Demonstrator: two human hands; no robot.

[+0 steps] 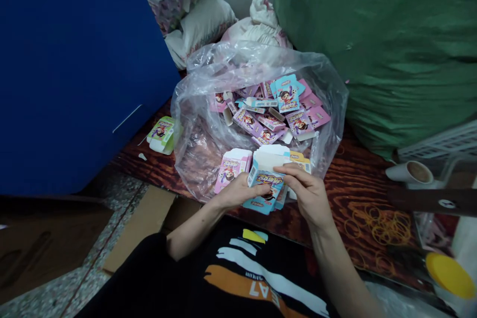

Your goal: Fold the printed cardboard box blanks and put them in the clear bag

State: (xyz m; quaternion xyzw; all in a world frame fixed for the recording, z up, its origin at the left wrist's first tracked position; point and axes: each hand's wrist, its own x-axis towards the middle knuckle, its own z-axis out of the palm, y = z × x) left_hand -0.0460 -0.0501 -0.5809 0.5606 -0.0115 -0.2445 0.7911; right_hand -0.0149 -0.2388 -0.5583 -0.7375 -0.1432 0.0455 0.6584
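hands [238, 191] hold blue carton [265, 182] lengthwise, flaps pointing away.

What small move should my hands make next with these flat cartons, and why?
Probably tap the stack of flat cartons square on the table: the left hand and right hand both grip it, and its cartons sit fanned, edges uneven. Rubber bands lie loose to the right, should it need binding.
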